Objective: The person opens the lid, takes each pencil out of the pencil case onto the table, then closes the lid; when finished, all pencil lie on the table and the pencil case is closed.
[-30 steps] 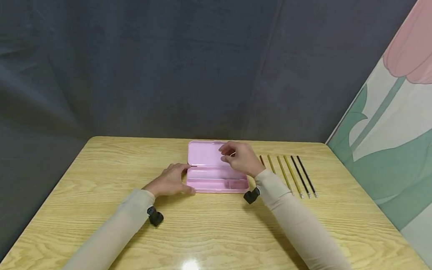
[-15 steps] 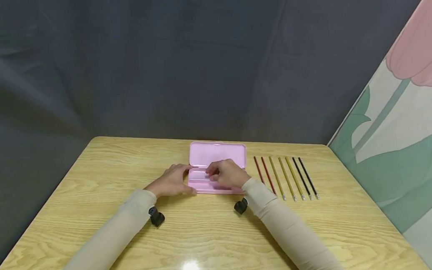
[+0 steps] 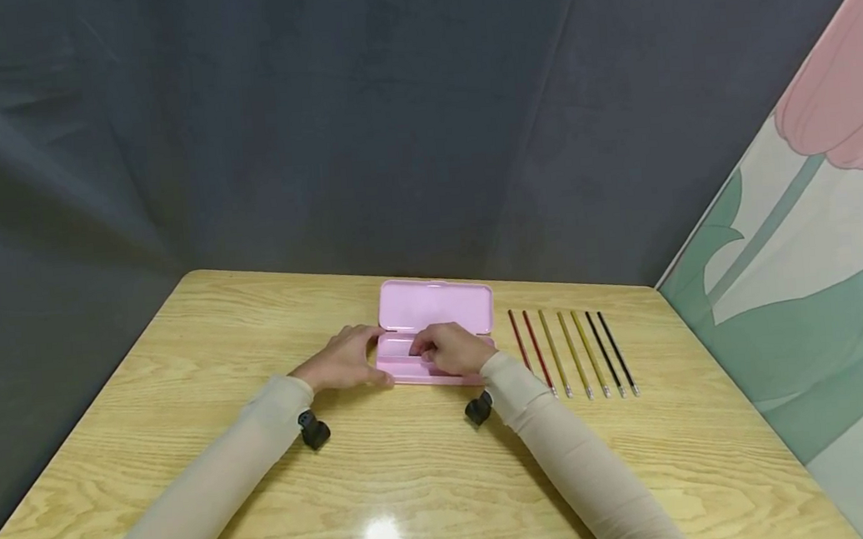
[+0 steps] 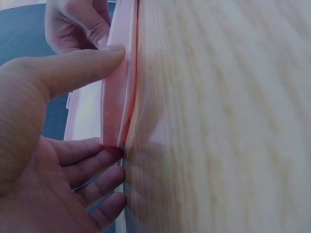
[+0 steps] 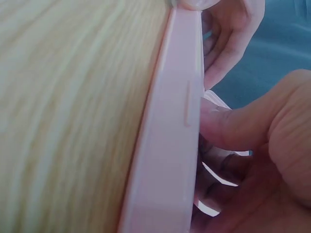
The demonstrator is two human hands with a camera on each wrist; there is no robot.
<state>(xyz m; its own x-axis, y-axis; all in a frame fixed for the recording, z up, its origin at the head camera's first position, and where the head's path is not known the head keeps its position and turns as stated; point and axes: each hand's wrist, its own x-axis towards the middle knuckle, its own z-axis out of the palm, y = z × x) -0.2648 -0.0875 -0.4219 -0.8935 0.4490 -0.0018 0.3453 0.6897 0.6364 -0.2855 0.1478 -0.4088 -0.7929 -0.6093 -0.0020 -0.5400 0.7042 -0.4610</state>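
A pink pencil case (image 3: 436,304) lies with its lid raised on the wooden table, its inside split into long compartments. My left hand (image 3: 343,359) holds the case's left end, thumb on the front wall (image 4: 116,97) and fingers at the end. My right hand (image 3: 452,349) reaches over the front wall into the case, with its fingers curled down inside. In the right wrist view, the case's front side (image 5: 167,131) hides the fingertips of the right hand (image 5: 243,131). Whether they pinch anything cannot be seen.
Right of the case lie two red pencils (image 3: 538,354), three yellow pencils (image 3: 575,353) and two black pencils (image 3: 618,352), roughly side by side. A dark curtain (image 3: 362,141) hangs behind the table (image 3: 430,470). A flower-patterned cloth (image 3: 823,275) borders the right side.
My right hand has moved left and down from above the lid into the case, uncovering the red pencils. Between the last two frames it barely moves. My left hand stays at the case's left end.
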